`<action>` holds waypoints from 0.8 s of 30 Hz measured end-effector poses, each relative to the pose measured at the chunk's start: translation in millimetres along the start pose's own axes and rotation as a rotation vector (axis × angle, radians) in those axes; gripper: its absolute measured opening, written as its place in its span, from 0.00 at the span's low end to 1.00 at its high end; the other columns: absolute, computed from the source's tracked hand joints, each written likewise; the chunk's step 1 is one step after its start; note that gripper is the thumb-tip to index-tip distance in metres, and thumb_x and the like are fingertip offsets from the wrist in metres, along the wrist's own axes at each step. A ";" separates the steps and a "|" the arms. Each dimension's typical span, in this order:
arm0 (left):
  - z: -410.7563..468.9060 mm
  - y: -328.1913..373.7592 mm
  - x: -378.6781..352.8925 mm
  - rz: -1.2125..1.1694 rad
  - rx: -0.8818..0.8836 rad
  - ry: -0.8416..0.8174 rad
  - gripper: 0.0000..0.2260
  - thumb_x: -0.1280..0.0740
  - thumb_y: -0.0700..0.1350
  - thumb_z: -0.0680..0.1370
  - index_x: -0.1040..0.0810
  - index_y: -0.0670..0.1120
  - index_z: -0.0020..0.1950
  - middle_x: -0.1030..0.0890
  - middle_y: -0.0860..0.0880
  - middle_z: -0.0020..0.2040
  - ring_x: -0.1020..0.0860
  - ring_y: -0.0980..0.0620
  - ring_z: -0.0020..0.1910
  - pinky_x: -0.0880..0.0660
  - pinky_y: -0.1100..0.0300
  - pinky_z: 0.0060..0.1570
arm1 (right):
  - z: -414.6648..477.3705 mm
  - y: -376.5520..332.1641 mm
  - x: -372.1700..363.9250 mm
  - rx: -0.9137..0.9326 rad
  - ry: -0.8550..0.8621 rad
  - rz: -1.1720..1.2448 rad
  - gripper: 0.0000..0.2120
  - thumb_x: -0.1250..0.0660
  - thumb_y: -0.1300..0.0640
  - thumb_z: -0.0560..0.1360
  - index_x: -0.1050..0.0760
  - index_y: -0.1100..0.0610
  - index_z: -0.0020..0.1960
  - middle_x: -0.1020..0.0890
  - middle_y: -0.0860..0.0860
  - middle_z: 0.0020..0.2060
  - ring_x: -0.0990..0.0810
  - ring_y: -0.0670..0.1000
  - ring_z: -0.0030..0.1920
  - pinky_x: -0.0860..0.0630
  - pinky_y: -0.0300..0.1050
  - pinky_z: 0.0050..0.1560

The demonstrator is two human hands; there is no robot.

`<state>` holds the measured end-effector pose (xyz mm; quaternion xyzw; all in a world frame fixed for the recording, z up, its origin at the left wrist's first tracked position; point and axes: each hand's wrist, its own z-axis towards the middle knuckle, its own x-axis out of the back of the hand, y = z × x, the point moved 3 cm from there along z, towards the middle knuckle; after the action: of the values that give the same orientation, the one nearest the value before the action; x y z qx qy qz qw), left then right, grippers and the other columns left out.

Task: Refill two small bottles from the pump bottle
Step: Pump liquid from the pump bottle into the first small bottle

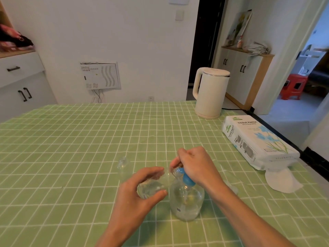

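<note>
- Pump bottle (187, 202) under right hand (195, 166), fingers curled over its blue head.
- Small bottle (153, 186) tilted, gripped by left hand (131, 198) fingers.
- Second small bottle (123, 165) just behind; kettle (211, 93), tissue pack (258, 139) well apart.

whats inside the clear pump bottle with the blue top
Clear liquid and a dip tube show through the clear plastic pump bottle; how full it is cannot be told. The right hand covers part of its blue pump head.

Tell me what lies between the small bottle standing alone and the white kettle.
Nothing: only bare green checked tablecloth runs from the small bottle to the kettle, seen in the head view.
</note>
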<state>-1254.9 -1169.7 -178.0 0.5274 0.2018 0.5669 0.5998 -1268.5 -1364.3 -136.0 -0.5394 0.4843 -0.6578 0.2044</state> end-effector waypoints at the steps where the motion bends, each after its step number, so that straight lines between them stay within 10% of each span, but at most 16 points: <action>1: -0.2 -0.1 -0.2 -0.003 0.001 -0.002 0.24 0.18 0.37 0.69 0.16 0.56 0.61 0.13 0.62 0.55 0.16 0.61 0.59 0.26 0.76 0.58 | 0.0 0.0 0.2 -0.002 0.008 0.000 0.24 0.41 0.51 0.83 0.12 0.54 0.36 0.11 0.43 0.35 0.12 0.47 0.43 0.18 0.53 0.59; 24: -1.3 -0.5 0.8 -0.012 0.010 0.005 0.24 0.18 0.36 0.69 0.16 0.55 0.61 0.12 0.61 0.55 0.16 0.60 0.58 0.26 0.75 0.58 | 2.0 1.5 0.4 -0.060 -0.016 0.034 0.16 0.35 0.52 0.81 0.13 0.53 0.40 0.11 0.46 0.36 0.12 0.45 0.43 0.17 0.51 0.59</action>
<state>-1255.5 -1168.4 -178.6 0.5279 0.2092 0.5635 0.6000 -1267.3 -1366.1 -137.2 -0.5423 0.5111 -0.6351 0.2032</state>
